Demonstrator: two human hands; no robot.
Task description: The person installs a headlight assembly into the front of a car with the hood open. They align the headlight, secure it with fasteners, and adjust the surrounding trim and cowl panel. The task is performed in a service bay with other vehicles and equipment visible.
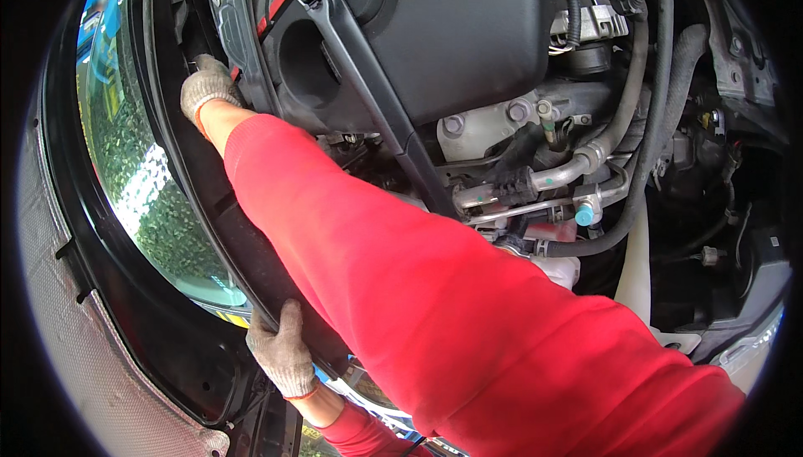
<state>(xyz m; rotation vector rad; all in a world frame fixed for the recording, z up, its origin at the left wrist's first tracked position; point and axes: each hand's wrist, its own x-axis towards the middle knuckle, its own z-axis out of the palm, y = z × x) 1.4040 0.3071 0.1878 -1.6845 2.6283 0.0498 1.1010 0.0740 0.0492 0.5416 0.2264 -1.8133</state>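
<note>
A long black plastic cowl panel [242, 235] curves between the windshield [138, 181] and the engine bay. My left hand [284, 357], in a knit work glove, grips the panel's near end, thumb on top and fingers partly hidden round its edge. Crossing over the engine bay, my red-sleeved right arm reaches to the panel's far part. There my right hand [209, 89], gloved as well, is closed with fingers curled down at the panel; what they hold, if anything, is hidden.
A black engine cover [452, 30] and a black brace bar [360, 64] lie right of my right hand. Hoses and metal pipes [569, 174], one with a blue cap [584, 214], run along the right. The raised hood's silver insulation [109, 365] is at left.
</note>
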